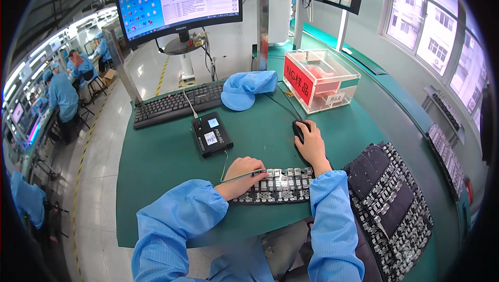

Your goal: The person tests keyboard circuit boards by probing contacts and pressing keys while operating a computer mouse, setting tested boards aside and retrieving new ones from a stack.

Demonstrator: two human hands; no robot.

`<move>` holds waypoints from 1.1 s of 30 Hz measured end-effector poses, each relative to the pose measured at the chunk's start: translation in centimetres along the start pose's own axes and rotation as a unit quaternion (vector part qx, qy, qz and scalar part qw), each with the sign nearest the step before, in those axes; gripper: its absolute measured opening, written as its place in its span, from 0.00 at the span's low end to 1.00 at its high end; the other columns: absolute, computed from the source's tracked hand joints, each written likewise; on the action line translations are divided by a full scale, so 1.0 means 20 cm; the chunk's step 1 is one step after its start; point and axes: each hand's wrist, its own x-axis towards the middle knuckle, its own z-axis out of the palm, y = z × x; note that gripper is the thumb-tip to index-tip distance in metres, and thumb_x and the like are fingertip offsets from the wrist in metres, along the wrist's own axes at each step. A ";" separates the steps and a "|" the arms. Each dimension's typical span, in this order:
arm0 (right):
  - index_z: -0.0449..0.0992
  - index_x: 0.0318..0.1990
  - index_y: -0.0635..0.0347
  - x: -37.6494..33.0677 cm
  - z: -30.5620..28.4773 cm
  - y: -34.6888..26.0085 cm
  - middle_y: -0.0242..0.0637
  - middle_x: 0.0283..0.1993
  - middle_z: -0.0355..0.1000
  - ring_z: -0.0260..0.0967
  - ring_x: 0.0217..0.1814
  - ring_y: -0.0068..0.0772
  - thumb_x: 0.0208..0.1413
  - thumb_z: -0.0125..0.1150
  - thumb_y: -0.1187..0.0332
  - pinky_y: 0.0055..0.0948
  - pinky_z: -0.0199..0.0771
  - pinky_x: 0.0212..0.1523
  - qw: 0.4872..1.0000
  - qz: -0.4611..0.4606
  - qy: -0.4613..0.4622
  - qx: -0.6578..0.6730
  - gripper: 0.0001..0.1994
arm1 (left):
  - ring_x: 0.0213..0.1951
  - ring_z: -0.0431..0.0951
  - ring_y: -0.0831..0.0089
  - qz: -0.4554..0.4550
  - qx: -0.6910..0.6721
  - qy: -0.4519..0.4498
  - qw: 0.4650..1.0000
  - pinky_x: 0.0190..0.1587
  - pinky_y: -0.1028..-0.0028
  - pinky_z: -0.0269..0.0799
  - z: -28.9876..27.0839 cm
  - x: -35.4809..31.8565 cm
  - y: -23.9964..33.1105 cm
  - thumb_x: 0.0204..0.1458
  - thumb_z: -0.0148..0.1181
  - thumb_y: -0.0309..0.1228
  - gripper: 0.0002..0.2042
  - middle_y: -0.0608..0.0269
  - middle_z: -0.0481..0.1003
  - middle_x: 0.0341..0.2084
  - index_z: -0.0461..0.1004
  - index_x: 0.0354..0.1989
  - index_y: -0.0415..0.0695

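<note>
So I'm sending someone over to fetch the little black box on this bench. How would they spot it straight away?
Start at the black keyboard below the big monitor on the green bench mat. Just in front of the keyboard's right end lies a small black device, flat on the mat. Unlike the black mouse under the right hand, it is boxy, has a small lit screen on top, and trails thin cables.

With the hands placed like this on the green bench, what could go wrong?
1. The left hand holds a thin probe over the black tray of small parts; a slip might knock parts out of their pockets.
2. The probe's thin cable runs slack to the black box; it might snag.
3. The right hand rests on the mouse, and its sleeve could brush the tray.
</note>
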 end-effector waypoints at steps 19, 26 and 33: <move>0.70 0.56 0.48 -0.03 -0.02 0.01 0.46 0.63 0.58 0.65 0.53 0.51 0.48 0.64 0.65 0.43 0.70 0.52 1.000 -0.015 0.018 -0.016 0.25 | 0.37 0.73 0.70 -0.037 -0.028 -0.010 0.999 0.46 0.70 0.60 0.02 -0.02 0.00 0.52 0.62 0.44 0.11 0.69 0.75 0.29 0.76 0.30 0.50; 0.64 0.61 0.59 -0.32 -0.35 -0.03 0.48 0.64 0.57 0.60 0.62 0.51 0.48 0.66 0.63 0.40 0.61 0.61 0.978 -0.007 -0.006 0.210 0.31 | 0.37 0.73 0.69 -0.036 -0.026 -0.001 0.999 0.46 0.70 0.59 0.02 -0.04 -0.01 0.52 0.62 0.44 0.12 0.68 0.75 0.29 0.76 0.30 0.49; 0.60 0.62 0.62 -0.80 -0.61 -0.29 0.48 0.66 0.55 0.56 0.67 0.49 0.43 0.72 0.64 0.40 0.59 0.64 0.990 0.017 -0.128 0.054 0.38 | 0.37 0.72 0.68 -0.017 -0.038 0.007 0.999 0.45 0.69 0.59 0.04 -0.02 -0.03 0.52 0.62 0.44 0.12 0.68 0.74 0.29 0.75 0.29 0.48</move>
